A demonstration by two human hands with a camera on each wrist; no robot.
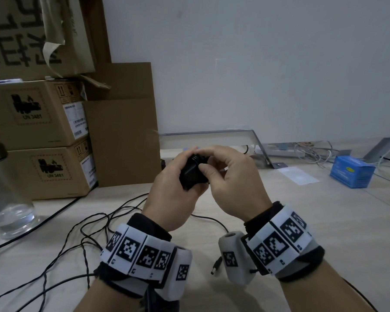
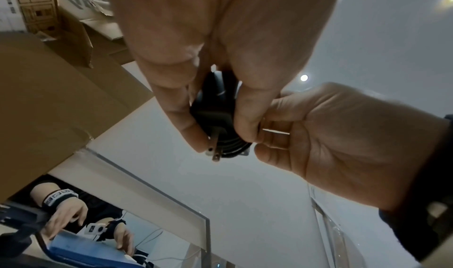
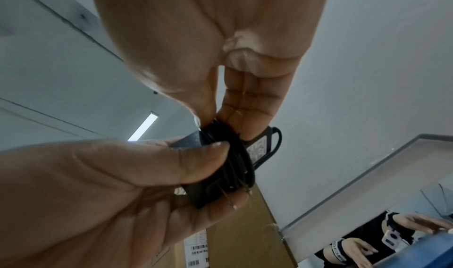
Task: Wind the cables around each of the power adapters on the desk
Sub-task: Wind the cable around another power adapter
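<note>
Adapter (image 1: 193, 174) sits raised between both hands, left hand (image 1: 171, 194) gripping its body, prongs pointing away, while right hand (image 1: 232, 183) pinches the cable (image 3: 239, 156) coils around its middle.

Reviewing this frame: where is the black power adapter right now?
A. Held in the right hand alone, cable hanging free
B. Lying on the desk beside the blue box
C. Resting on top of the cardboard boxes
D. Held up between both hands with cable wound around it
D: the adapter is off the desk, gripped by the left hand and right hand, with cable coils around its body.
</note>
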